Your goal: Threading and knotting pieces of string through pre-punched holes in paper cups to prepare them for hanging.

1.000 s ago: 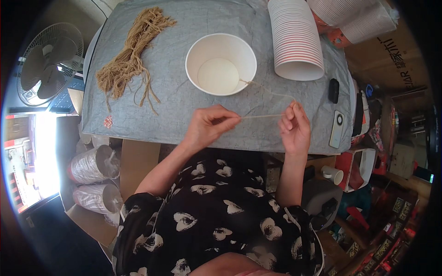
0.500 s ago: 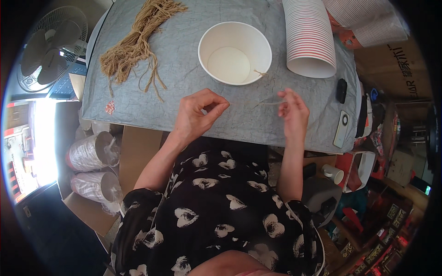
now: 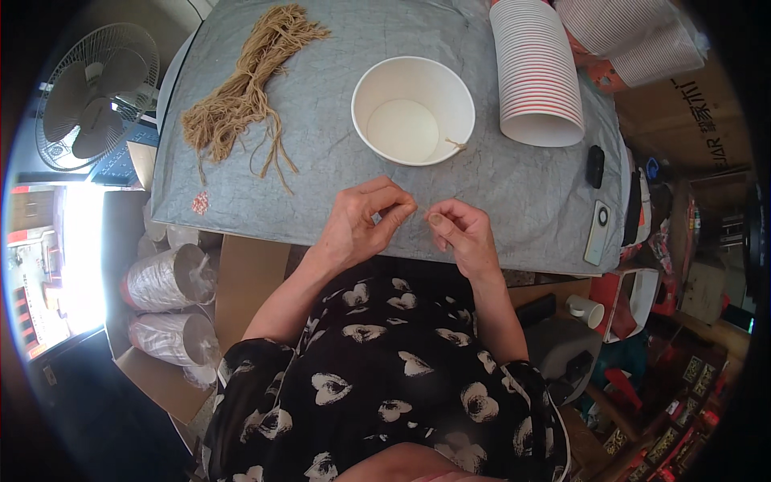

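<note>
My left hand (image 3: 365,221) is closed in a pinch above the near part of the table, thumb against forefinger. Close by on its right, my right hand (image 3: 464,235) is also pinched, fingers curled. Between the two sets of fingertips a bit of thin string (image 3: 420,211) barely shows; most of it is hidden by the fingers. Just beyond the hands stands a large white paper tub (image 3: 414,68), upright with its mouth toward me. A short knotted piece of twine (image 3: 456,145) sits at its near right rim. Farther left lies a bundle of brown twine (image 3: 241,100).
A grey cloth covers the table (image 3: 329,120). On the right lie a nested stack of paper tubs (image 3: 540,76), a black object (image 3: 594,166) and a pale phone-like device (image 3: 596,233). Small red-and-white bits (image 3: 200,202) lie at left, near a fan (image 3: 98,96). Wrapped tubs (image 3: 165,277) stand below.
My right hand has come left and nearer to me, its fingers closing beside the left fingertips. The string that trailed from it is now mostly hidden. My left hand has shifted slightly right and nearer.
</note>
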{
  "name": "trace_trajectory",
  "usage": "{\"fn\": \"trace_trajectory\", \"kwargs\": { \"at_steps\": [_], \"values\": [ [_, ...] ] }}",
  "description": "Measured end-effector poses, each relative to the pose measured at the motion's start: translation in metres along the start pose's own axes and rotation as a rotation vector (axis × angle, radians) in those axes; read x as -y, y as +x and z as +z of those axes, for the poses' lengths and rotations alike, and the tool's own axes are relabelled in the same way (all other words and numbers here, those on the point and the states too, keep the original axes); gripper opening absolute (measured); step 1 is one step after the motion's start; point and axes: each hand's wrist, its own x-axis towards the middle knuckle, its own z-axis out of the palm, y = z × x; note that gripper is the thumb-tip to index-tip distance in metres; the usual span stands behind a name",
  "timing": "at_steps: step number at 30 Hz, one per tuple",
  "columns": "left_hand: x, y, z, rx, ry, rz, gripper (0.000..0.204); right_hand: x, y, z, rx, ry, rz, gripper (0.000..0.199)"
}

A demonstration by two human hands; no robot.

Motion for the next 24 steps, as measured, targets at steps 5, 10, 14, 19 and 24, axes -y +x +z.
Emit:
{"fn": "trace_trajectory", "kwargs": {
  "at_steps": [5, 10, 14, 19, 24],
  "values": [
    [0.006, 0.003, -0.006, 0.074, 0.03, 0.114, 0.014, 0.014, 0.003, -0.003, -0.086, 0.236, 0.021, 0.015],
    [-0.005, 0.032, -0.06, -0.182, 0.622, 0.231, 0.036, 0.096, 0.036, -0.042, -0.458, -0.503, -0.299, 0.013],
    [0.015, 0.043, -0.064, -0.189, 0.675, 0.311, 0.027, 0.178, 0.068, -0.001, -0.507, -0.7, -0.48, 0.013],
    [-0.014, 0.041, -0.022, 0.018, 0.666, 0.293, 0.026, 0.156, 0.108, 0.027, -0.009, -0.388, -0.478, 0.014],
    [-0.012, 0.069, -0.08, 0.213, 0.728, 0.326, 0.06, 0.106, 0.115, 0.017, -0.014, -0.536, -0.229, 0.015]
  ]
}}
